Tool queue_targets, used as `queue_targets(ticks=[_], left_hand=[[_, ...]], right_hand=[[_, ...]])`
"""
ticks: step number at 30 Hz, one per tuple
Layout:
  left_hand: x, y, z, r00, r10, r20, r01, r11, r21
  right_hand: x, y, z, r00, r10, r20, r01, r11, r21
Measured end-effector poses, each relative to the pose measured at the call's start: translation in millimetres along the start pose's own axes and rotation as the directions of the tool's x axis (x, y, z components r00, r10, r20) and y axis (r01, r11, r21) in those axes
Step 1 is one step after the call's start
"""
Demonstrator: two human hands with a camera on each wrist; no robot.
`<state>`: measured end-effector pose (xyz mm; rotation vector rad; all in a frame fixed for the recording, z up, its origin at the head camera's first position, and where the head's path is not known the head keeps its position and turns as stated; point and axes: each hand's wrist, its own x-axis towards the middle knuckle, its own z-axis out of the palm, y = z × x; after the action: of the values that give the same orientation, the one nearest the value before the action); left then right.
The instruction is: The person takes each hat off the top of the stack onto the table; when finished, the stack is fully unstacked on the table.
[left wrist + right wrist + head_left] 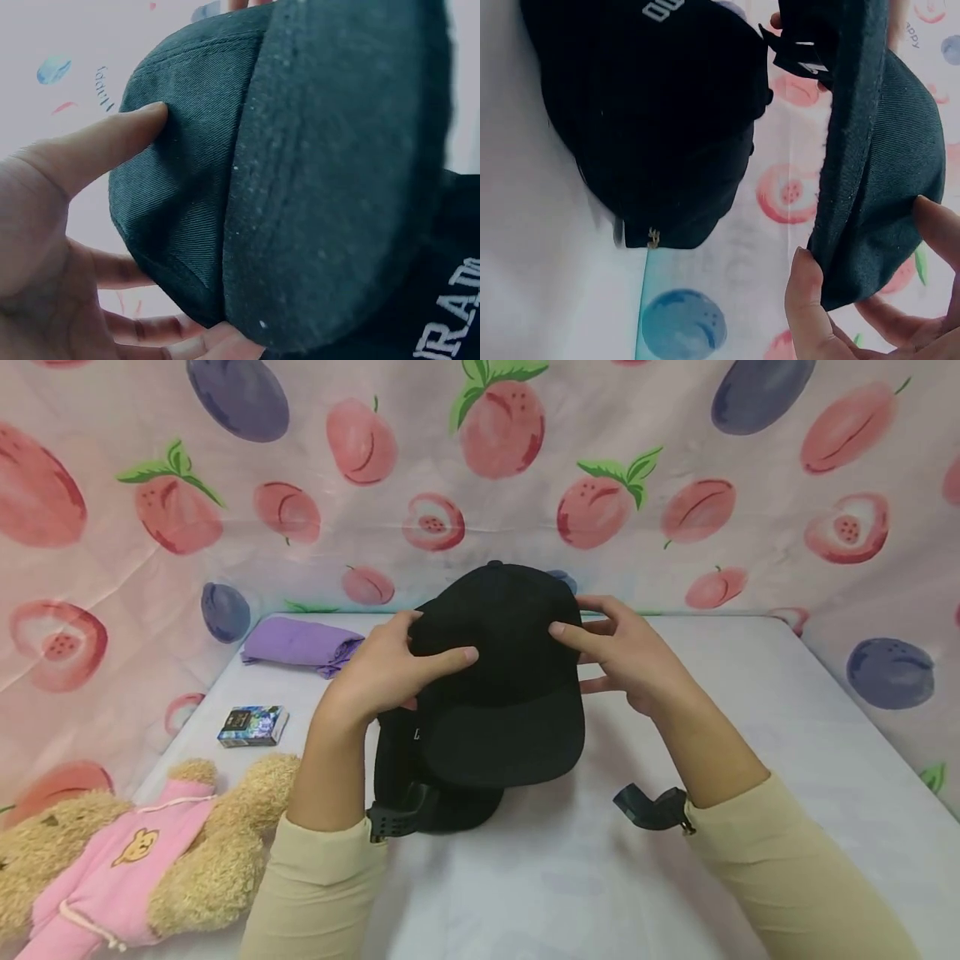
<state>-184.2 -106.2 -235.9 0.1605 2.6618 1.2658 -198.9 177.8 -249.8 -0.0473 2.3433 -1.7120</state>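
Note:
A plain black baseball cap (502, 643) is held up above the table, its brim (510, 739) towards me and tilted down. My left hand (390, 668) grips its left side, thumb on the front of the crown and fingers around the edge, as the left wrist view of this hand (52, 225) also shows. On the other side, my right hand (618, 647) pinches the cap; in the right wrist view its fingers (807, 292) lie at the rim. Behind and below sits a second black cap (457, 810), partly hidden, with white lettering (454, 307).
On the white table (750, 693), a folded purple cloth (300, 643) lies at the back left. A small patterned box (253, 727) is in front of it, and a teddy bear in pink clothes (142, 868) lies nearer. A fruit-print curtain (525, 527) hangs behind.

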Motion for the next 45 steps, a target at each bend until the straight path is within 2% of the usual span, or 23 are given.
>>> queue_targets(ticks=[12,18,23,28,45], left_hand=[[8.8,27.9,7.3,0.996,0.075,-0.056,-0.073,0.997,0.039],[20.0,40.7,8.4,0.994,0.106,-0.024,-0.104,0.994,0.042],[32.0,46.4,13.7,0.990,0.140,-0.017,-0.139,0.989,0.053],[40.9,51.2,21.8,0.989,0.150,-0.014,-0.149,0.987,0.064],[71.5,59.0,56.4,0.989,0.147,0.009,-0.147,0.988,0.040]], right_hand=[[-3.1,-8,-23,0.999,-0.012,-0.043,0.013,1.000,0.015],[-4.9,-10,-35,0.997,-0.011,-0.080,0.012,1.000,0.009],[-4.1,-7,-43,0.994,-0.007,-0.105,0.008,1.000,0.006],[-3.4,-3,-52,0.992,-0.004,-0.124,0.003,1.000,-0.007],[1.6,13,-79,0.980,-0.009,-0.200,-0.008,0.997,-0.082]])
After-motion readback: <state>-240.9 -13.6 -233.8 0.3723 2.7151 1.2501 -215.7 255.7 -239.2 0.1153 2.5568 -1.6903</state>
